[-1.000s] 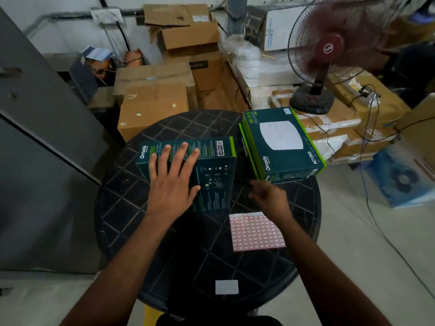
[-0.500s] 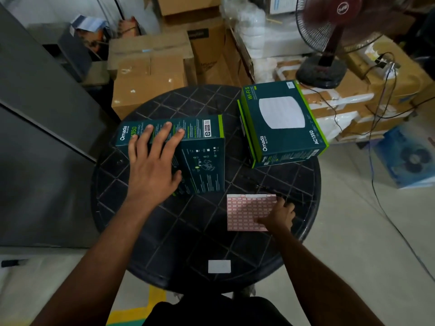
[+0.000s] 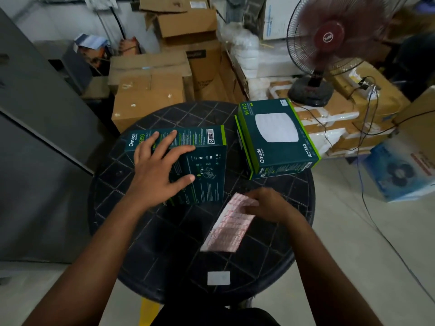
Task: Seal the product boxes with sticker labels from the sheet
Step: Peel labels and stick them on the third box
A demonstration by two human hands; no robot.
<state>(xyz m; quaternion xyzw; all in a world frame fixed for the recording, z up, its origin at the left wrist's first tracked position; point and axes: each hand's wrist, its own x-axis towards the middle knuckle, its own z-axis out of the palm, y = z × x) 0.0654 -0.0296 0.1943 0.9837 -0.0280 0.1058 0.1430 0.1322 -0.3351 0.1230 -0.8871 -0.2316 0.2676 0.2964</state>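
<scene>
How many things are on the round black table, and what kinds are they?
Dark green product boxes: 3, one lying alone and a stack of two, top and bottom
Pink sticker sheet: 1
Small white rectangular label: 1
Total: 5

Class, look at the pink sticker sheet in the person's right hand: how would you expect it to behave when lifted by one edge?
Probably floppy: the sticker sheet looks thin, and its far end seems raised under the right hand while the near end trails toward the table. Likely very light, since one hand lifts it. It may curl or flutter, with a fan spinning nearby.
</scene>
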